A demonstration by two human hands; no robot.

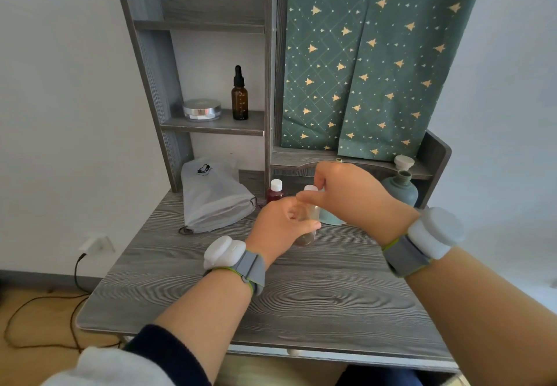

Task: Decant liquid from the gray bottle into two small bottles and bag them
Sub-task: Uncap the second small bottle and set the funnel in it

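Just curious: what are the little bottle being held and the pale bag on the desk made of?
The small bottle: probably clear plastic, possibly glass; its walls are see-through. The bag: soft matte gray fabric, judging by its creases and drawstring cord.

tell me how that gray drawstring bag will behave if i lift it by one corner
The gray drawstring bag will probably go floppy and sag: it lies folded in soft creases on the desk. It looks light, being flat and seemingly empty. Its loose cord may dangle and snag.
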